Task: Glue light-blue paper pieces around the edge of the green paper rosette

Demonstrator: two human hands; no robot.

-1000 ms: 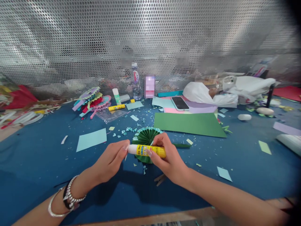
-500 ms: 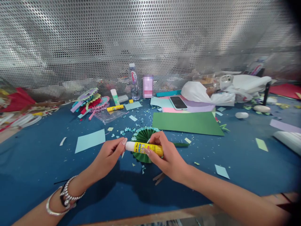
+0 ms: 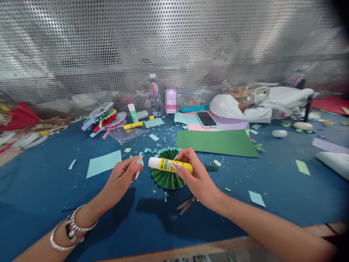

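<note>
My right hand [image 3: 195, 178] grips a yellow glue stick [image 3: 171, 165] held level, its white end pointing left. My left hand [image 3: 125, 174] is a short way left of that white end. Its thumb and fingers are pressed together, and nothing shows between them. Under the glue stick lies a round, pleated green paper rosette [image 3: 168, 180] with a pale blue frilly edge, partly covered by the stick and my right hand. A wooden clothespin [image 3: 186, 206] sits on the table just below my right hand.
A light blue paper piece [image 3: 104, 163] lies at left, a green sheet [image 3: 218, 142] behind my right hand. Farther back are a phone [image 3: 206, 119], a water bottle [image 3: 155, 96], another glue stick [image 3: 133, 125] and colourful pleated paper [image 3: 107, 118]. Paper scraps litter the blue table [image 3: 231, 225].
My left hand has come off the glue stick's white end and drawn slightly left. The glue stick has shifted a little right and up in my right hand, uncovering more of the rosette.
</note>
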